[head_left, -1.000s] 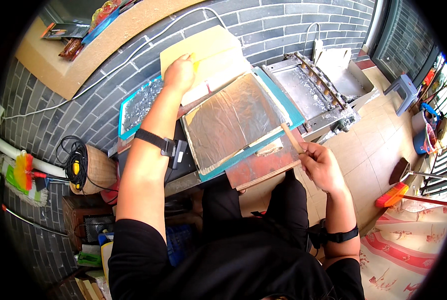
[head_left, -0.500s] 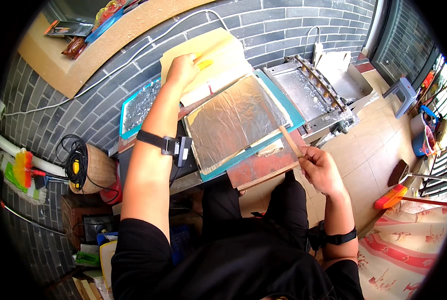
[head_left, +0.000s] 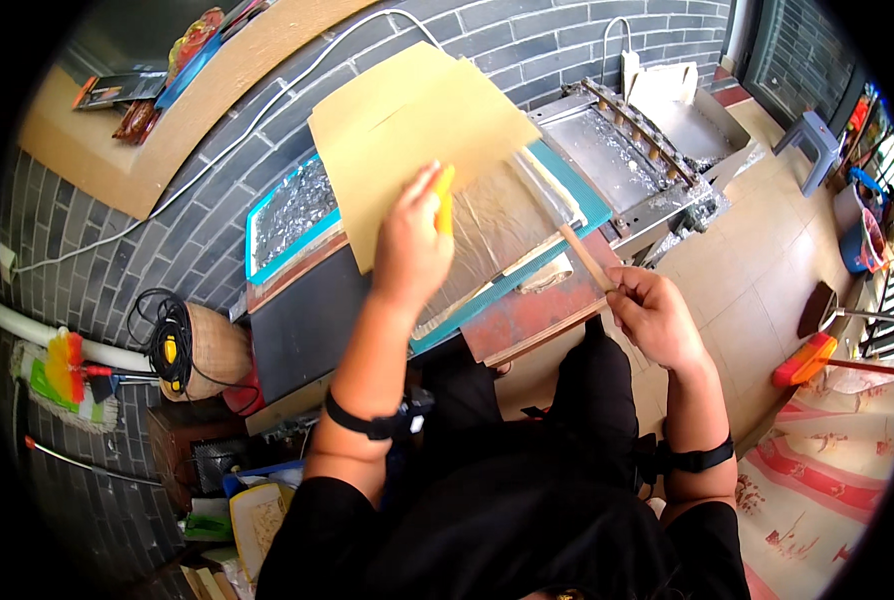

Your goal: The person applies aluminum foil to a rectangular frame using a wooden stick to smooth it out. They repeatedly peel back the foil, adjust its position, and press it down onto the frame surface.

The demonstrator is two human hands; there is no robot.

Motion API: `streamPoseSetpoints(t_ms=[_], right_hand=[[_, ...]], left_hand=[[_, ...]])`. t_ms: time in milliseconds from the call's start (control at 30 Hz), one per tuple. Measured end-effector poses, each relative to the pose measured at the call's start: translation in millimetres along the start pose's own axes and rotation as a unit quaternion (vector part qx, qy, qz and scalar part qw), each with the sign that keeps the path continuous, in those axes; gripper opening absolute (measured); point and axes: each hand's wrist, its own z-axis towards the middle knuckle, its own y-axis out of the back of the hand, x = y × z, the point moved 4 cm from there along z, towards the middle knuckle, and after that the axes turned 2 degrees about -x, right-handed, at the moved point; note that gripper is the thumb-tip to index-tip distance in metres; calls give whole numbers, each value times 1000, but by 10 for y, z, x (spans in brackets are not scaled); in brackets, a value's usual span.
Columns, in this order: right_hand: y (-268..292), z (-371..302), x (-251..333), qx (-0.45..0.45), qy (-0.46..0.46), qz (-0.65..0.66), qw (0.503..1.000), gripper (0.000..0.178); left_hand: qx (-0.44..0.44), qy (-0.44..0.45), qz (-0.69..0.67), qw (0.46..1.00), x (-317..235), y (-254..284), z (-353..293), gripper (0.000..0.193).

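Note:
My left hand [head_left: 419, 235] is closed on the near edge of a plain tan paper sheet [head_left: 417, 110]. Something bright yellow [head_left: 445, 198], perhaps a finger cover, shows at its thumb. The sheet spreads over the far part of a thin, wrinkled, greyish-brown film sheet [head_left: 497, 215], which tops a stack on a teal ribbed mat [head_left: 589, 200]. Pinched in my right hand [head_left: 655, 315] is a thin flat wooden stick [head_left: 589, 262]. The stick's far tip rests at the stack's right corner. My left fingertips are partly hidden.
A blue-rimmed tray [head_left: 259, 235] of silvery scraps lies left. A metal machine [head_left: 617, 150] with a roller bar stands right. A reddish board [head_left: 532, 325] juts out at the table's near edge. Below left sit a wicker basket [head_left: 217, 350] and a coiled black cable [head_left: 172, 345].
My left hand has come nearer and rightward, drawing the tan sheet over the film that lay exposed. My right hand keeps the stick at nearly the same corner.

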Motion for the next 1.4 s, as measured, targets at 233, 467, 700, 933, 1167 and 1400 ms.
streamPoseSetpoints(t_ms=[233,467,700,933,1167,1400], right_hand=[[38,-12,-92,0,13,-19,1000,27],[46,-16,-110,-13,9,-18,1000,26],[56,-16,-104,-5,-7,0,1000,26],[53,-22,-68,-3,-8,-7,1000,26],[48,-7,-37,-3,-6,-11,1000,26],[-27,-215,158,-6,42,-95,995,26]], left_hand=[[64,32,7,997,-209,-367,-559,37],[100,37,28,994,-225,-538,-629,36],[100,40,41,993,-212,-564,-624,34],[103,44,35,993,-187,-561,-610,37],[5,162,-228,960,14,-460,-309,43],[76,469,-558,680,510,-873,171,45]])
